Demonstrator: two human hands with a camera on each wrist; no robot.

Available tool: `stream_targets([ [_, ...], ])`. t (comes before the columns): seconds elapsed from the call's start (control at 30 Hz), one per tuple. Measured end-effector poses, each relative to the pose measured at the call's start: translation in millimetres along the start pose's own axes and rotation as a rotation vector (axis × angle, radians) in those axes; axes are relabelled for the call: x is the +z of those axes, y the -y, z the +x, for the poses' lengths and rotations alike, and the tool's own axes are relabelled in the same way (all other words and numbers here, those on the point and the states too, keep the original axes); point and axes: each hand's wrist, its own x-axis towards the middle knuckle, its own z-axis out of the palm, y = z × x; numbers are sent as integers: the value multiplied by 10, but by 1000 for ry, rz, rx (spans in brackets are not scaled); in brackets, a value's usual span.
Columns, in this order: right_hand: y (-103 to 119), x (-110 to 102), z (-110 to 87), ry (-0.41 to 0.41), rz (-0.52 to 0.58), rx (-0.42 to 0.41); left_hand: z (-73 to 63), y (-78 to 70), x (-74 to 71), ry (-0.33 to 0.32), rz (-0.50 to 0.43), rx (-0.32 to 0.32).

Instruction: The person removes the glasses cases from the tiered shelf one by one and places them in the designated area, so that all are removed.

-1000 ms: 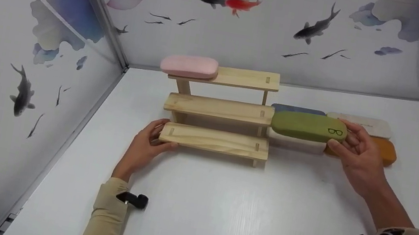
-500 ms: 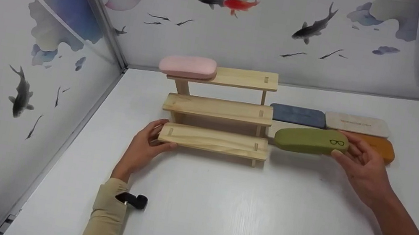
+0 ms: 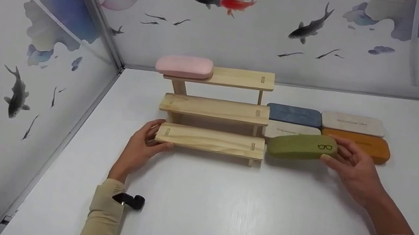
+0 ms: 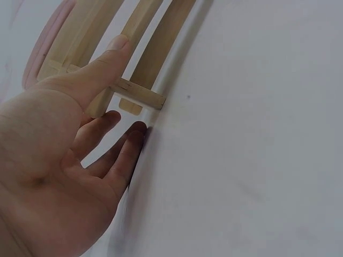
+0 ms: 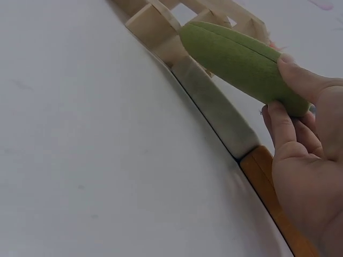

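A three-tier wooden display rack (image 3: 210,139) stands on the white table, its shelves stepping down toward me. My left hand (image 3: 140,150) grips the left end of its lowest shelf, the thumb along the front edge in the left wrist view. With thumb and fingers my right hand (image 3: 358,172) pinches the right end of a green glasses case (image 3: 300,146), printed with a small glasses outline. The case is held up off the table, slightly tilted, its left end close to the right end of the lowest shelf. A pink glasses case (image 3: 184,66) lies on the top shelf's left part.
Behind the green case, to the rack's right, several cases lie in two rows: a blue case (image 3: 294,115) and a cream case (image 3: 353,123) at the back, a white case (image 3: 288,128) and an orange case (image 3: 374,148) in front. Printed walls stand behind and at left.
My right hand has brought the green case nearer to me, from beside the middle shelf to beside the lowest one, uncovering the blue and white cases. My left hand keeps its grip on the rack.
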Motion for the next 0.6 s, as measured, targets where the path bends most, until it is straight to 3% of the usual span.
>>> stream_targets([
  [0.3,-31,49,-16,40,-159,51,4,1,6,1,16,-5],
  [0.6,-42,47,-10,141,-273,18,-13,-25,1,0,-1,-22],
])
